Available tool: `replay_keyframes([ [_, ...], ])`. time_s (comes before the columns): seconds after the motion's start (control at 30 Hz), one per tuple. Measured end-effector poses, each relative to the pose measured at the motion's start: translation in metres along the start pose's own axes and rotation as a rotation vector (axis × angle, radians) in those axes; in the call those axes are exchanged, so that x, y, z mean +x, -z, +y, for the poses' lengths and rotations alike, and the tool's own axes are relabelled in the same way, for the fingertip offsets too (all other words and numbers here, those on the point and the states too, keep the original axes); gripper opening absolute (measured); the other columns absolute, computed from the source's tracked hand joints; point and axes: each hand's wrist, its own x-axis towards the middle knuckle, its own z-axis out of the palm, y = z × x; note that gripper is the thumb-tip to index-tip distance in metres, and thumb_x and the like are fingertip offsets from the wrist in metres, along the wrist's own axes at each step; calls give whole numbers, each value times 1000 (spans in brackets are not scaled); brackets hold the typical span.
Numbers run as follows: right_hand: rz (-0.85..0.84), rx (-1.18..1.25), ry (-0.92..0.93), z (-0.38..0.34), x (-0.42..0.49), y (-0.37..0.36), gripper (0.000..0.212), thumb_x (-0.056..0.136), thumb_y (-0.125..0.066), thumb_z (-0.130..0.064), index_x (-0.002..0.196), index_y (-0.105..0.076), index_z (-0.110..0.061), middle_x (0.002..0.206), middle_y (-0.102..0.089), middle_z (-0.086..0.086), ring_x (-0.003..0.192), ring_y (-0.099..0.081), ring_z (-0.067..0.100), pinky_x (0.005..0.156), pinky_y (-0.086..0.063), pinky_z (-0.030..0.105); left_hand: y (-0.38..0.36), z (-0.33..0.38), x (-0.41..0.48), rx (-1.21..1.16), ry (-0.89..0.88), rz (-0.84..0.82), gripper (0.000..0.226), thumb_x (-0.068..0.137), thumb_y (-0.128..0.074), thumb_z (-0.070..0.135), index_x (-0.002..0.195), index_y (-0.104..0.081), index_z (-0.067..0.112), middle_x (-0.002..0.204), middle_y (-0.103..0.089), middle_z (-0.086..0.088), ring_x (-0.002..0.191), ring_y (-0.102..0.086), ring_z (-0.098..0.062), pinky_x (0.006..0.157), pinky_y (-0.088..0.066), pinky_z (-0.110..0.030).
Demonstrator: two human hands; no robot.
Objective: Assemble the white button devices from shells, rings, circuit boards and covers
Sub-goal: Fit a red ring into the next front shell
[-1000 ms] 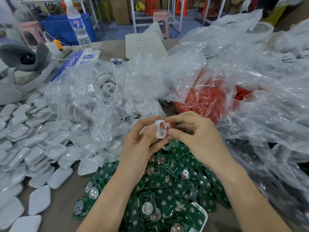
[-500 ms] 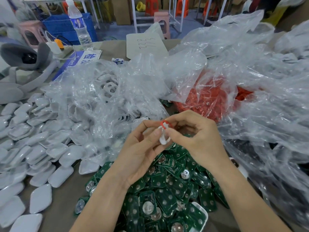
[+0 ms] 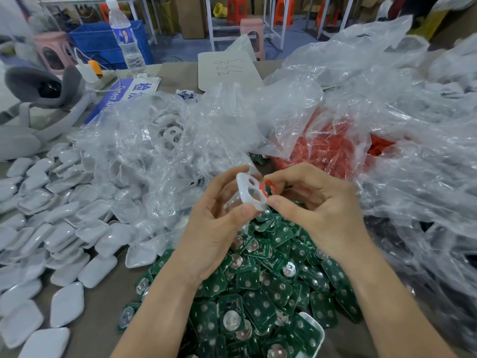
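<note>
Left hand (image 3: 219,228) pinches the white shell (image 3: 242,192) between thumb and fingertips, tilted up. Right hand (image 3: 317,210) nips a red ring (image 3: 262,189) right at the shell's 3 o'clock hole. Green circuit boards (image 3: 258,293) heap at 6 o'clock below the hands, white covers (image 3: 64,228) spread at 9 o'clock, and a bag of red rings (image 3: 330,148) sits at 1 o'clock.
</note>
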Motion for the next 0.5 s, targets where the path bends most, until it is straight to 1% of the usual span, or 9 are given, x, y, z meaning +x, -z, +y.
replay_keyframes([
  [0.07,2,-36,31,1,0,-1,26,76,-77,-5,97,-71,-20,92,-70,-9,86,-69,14,79,-55,21,0,1,0,-39,4,-57,58,69,-85,21,124,-64,24,127,-65,-5,110,-67,-22,88,-54,-28],
  [0.17,-7,-109,62,2,1,1,24,76,-76,-10,96,-71,-23,93,-68,-5,87,-67,15,79,-54,20,2,2,-1,-3,8,-81,61,71,-83,17,126,-62,28,132,-63,-6,110,-67,-23,88,-55,-31],
  [0.27,-30,-225,112,3,2,1,23,76,-74,-14,96,-71,-25,94,-64,-5,86,-63,12,76,-52,17,3,4,-2,70,15,-78,63,71,-84,20,128,-61,33,130,-64,-6,109,-67,-23,88,-54,-30],
  [0.3,-35,-256,118,3,2,1,22,76,-74,-15,97,-71,-24,94,-63,-5,86,-62,12,75,-52,18,3,4,-2,99,19,-79,63,72,-84,19,129,-61,33,130,-64,-6,109,-67,-24,88,-55,-30],
  [0.37,-42,-325,131,3,1,2,21,76,-74,-17,96,-72,-22,93,-62,-6,82,-60,11,73,-50,19,5,3,-1,152,32,-79,62,78,-79,10,132,-58,33,125,-67,-8,106,-68,-24,87,-55,-30],
  [0.43,-51,-421,156,4,1,2,21,75,-75,-16,95,-73,-21,91,-61,-6,76,-55,5,69,-46,13,6,1,-1,193,42,-76,61,82,-74,5,134,-57,33,120,-69,-9,104,-69,-23,86,-56,-30],
  [0.5,-73,-498,163,6,0,2,21,76,-77,-12,95,-74,-18,89,-61,-5,72,-51,1,68,-42,10,7,0,-2,219,50,-66,61,81,-71,9,135,-55,31,119,-70,-9,104,-69,-22,87,-56,-29],
])
